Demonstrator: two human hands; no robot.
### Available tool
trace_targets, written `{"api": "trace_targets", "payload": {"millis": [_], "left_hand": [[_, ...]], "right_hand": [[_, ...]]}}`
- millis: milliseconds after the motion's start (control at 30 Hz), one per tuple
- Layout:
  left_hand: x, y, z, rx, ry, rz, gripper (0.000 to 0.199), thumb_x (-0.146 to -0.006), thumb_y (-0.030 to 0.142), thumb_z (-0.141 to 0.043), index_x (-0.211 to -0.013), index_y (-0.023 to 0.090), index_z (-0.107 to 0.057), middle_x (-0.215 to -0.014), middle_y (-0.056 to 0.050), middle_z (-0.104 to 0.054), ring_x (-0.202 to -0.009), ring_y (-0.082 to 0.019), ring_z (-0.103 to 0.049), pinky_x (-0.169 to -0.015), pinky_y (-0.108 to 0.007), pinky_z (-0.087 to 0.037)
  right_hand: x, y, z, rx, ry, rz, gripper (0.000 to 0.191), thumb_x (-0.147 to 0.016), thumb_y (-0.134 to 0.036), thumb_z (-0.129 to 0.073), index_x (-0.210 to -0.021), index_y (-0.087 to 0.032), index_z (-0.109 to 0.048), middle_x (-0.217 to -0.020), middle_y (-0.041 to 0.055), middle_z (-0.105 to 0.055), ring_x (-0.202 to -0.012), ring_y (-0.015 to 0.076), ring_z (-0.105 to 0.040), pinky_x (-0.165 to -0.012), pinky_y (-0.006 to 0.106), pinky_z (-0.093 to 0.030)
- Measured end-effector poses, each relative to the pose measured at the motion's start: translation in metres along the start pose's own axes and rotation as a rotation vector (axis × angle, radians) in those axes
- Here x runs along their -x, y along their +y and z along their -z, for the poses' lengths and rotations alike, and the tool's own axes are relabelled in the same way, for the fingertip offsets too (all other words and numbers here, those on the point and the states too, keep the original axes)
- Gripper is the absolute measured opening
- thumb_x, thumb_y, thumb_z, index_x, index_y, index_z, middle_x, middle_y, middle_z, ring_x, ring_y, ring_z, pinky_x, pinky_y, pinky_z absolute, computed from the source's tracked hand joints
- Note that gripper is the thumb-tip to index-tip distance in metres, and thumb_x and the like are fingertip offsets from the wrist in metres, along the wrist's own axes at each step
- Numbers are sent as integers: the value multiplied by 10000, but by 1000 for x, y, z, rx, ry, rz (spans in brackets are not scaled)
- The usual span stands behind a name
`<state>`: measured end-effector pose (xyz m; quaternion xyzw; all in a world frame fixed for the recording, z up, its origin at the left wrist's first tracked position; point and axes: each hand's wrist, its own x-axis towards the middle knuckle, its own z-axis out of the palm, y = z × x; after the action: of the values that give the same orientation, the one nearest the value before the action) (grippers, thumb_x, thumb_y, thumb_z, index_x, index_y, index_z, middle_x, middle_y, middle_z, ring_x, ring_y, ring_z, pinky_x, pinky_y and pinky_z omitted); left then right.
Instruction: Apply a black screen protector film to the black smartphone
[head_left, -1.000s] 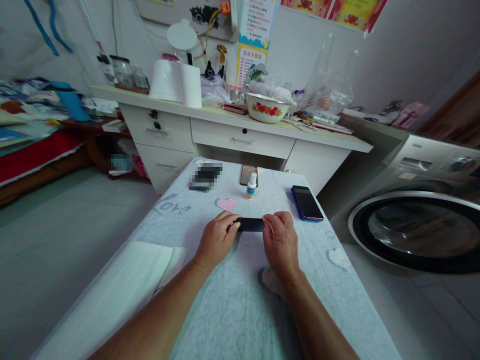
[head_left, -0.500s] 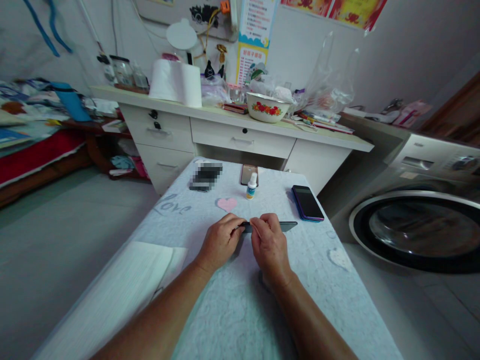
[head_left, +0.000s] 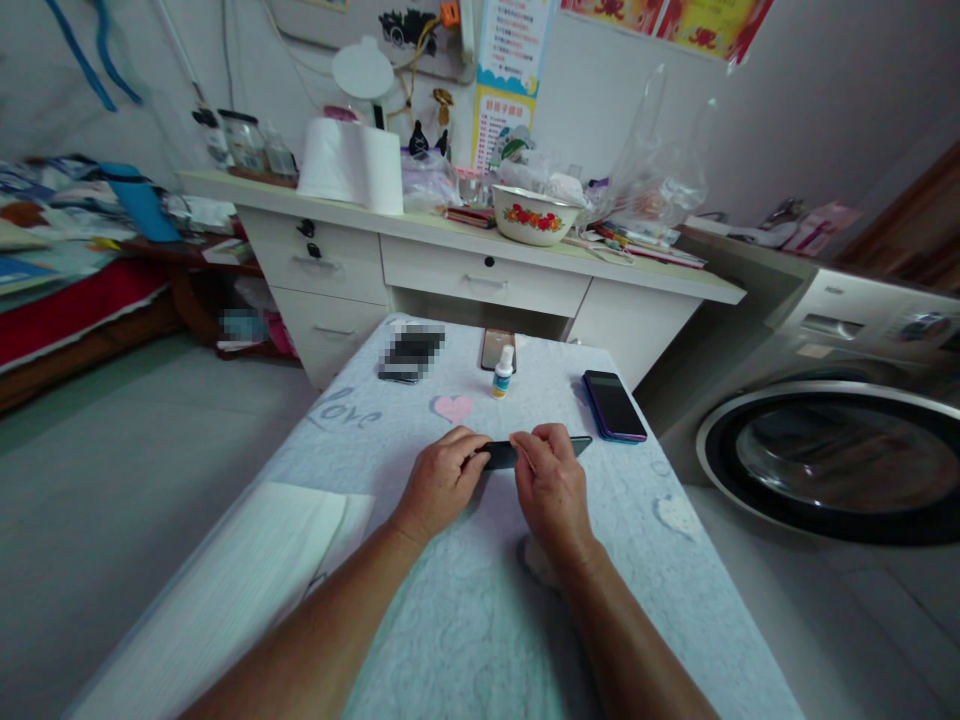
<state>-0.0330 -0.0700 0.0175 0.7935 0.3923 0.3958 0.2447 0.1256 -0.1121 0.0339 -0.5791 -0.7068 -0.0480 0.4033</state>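
A thin dark phone [head_left: 501,457] is tipped up so that its edge faces me above the table. My left hand [head_left: 441,482] grips its left end between thumb and fingers. Closed in a pinch, my right hand [head_left: 552,484] is against the phone's edge right of the middle. A small pale bit shows at its fingertips, but I cannot make out what it is. Beyond the hands stands a small white spray bottle [head_left: 502,373] with a blue and yellow label. Behind it lies a phone-shaped brownish thing [head_left: 498,350].
On the table's right lies another phone [head_left: 614,405]; a pixelated dark item [head_left: 411,352] is at the far left. A white folded cloth or paper [head_left: 232,580] covers the near left. Beyond are a cluttered white desk [head_left: 480,262] and, on the right, a washing machine [head_left: 840,420].
My right hand has slid a little to the right along the phone's edge. More of the phone's middle shows between my hands. My left hand has stayed in place.
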Motion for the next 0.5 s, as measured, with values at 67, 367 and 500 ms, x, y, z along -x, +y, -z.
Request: {"api": "trace_targets", "payload": {"millis": [67, 367, 500], "left_hand": [[0, -1, 0, -13, 7, 6, 210, -885, 179, -494, -996, 182, -673, -915, -44, -653, -876, -163, -612, -790, -271, -478], [0, -4, -1, -22, 36, 16, 213, -878, 189, -506, -1000, 171, -680, -922, -49, -669, -858, -161, -627, -782, -274, -483], [0, -4, -1, -21, 40, 14, 215, -878, 196, -505, -999, 179, -682, -910, -45, -672, -846, -159, -629, -773, -271, -484]], "right_hand": [[-1, 6, 4, 23, 19, -14, 275, -866, -103, -443, -985, -184, -677, -932, 62, -542, -780, 143, -558, -699, 246, -480], [-2, 31, 19, 103, 111, -98, 242, -847, -135, -468, -941, -183, -686, -910, 52, -531, -775, 151, -551, -701, 279, -477], [-2, 43, 24, 151, 153, -147, 235, -840, -156, -475, -920, -184, -694, -924, 56, -546, -776, 156, -559, -706, 292, -483]]}}
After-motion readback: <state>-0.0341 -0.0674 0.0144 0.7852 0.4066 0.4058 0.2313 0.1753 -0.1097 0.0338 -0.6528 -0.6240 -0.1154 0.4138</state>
